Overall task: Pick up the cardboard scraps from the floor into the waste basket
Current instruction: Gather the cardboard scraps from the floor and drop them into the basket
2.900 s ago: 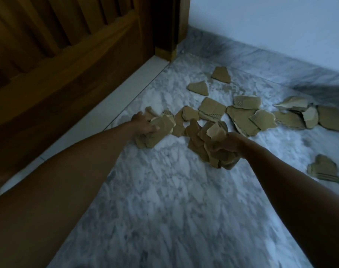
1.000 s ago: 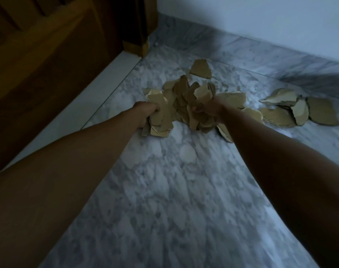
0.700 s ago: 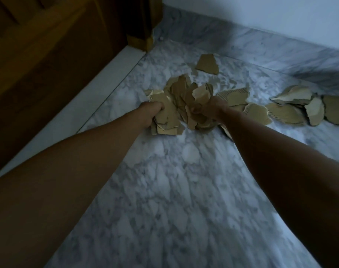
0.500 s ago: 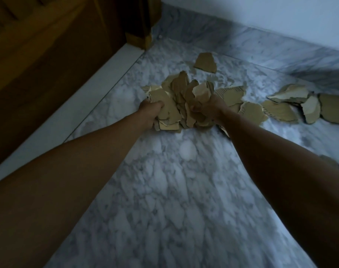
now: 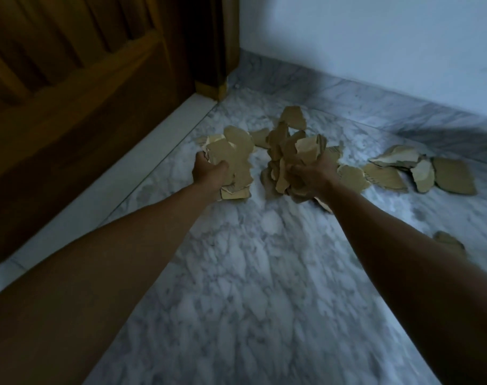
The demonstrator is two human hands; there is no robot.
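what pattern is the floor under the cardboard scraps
White-grey veined marble floor, clearest in the head view; the cardboard scraps on it are plain tan.

I see a grey-white marble floor [image 5: 264, 287] filling most of my view. On the left stands a brown wooden door [image 5: 78, 87], with a pale threshold strip [image 5: 120, 184] along its base. At the far side a white wall [image 5: 375, 37] rises above a marble skirting [image 5: 348, 93].
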